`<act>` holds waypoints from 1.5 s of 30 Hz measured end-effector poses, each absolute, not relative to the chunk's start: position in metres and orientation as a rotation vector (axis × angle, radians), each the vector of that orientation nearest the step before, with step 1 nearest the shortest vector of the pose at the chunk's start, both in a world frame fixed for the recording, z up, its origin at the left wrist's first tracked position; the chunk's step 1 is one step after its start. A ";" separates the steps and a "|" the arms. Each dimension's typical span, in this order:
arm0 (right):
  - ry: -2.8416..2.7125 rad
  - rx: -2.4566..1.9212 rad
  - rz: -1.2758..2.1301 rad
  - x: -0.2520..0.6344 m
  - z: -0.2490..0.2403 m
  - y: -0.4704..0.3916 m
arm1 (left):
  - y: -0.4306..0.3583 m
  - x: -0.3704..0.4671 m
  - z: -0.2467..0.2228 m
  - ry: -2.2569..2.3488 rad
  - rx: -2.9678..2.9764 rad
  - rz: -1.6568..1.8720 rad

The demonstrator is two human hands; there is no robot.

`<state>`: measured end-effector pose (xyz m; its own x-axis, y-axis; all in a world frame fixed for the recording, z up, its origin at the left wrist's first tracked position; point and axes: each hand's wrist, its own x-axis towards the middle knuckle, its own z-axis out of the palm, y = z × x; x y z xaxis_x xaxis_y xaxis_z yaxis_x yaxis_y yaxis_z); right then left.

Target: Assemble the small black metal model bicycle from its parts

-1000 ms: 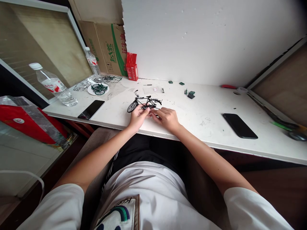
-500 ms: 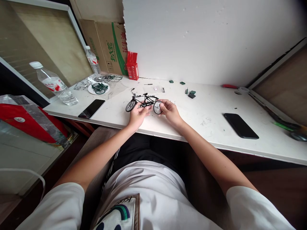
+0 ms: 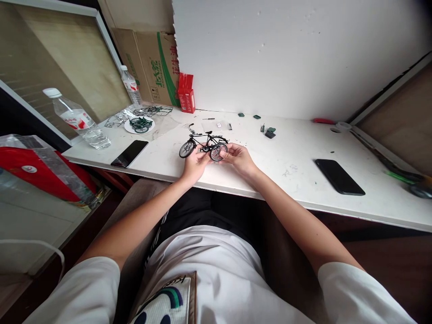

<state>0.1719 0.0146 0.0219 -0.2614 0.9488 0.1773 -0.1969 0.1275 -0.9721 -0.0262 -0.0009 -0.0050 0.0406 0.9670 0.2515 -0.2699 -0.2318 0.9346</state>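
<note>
A small black model bicycle [image 3: 201,137] is held upright over the front part of the white table, its handlebar to the left. My left hand [image 3: 195,165] grips it from below, near the pedals, with the fingers partly hidden behind the frame. My right hand [image 3: 239,158] is closed on a spoked wheel [image 3: 216,152] at the bicycle's rear, thumb on the near side. This wheel overlaps the rear of the frame; whether it is attached cannot be made out. The front wheel [image 3: 186,149] is on the bicycle.
A white plate [image 3: 127,127] with green bicycle parts, black part frames, two bottles [image 3: 76,118] and a phone [image 3: 130,153] lie left. Behind are a red box [image 3: 186,93] and green pieces [image 3: 270,132]. Another phone [image 3: 339,177] is at the right.
The wheel in my right hand has moved slightly left, over the rear of the bicycle. The bicycle has shifted a little to the right in my left hand.
</note>
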 end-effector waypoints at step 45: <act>-1.396 -0.796 1.428 0.175 0.026 0.012 | -0.006 -0.023 0.007 0.781 1.252 1.518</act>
<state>0.1747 0.0122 0.0258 -0.3356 0.9278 0.1631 -0.1841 0.1052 -0.9773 -0.0231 -0.0064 0.0069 0.0122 0.9442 0.3292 -0.2810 -0.3127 0.9073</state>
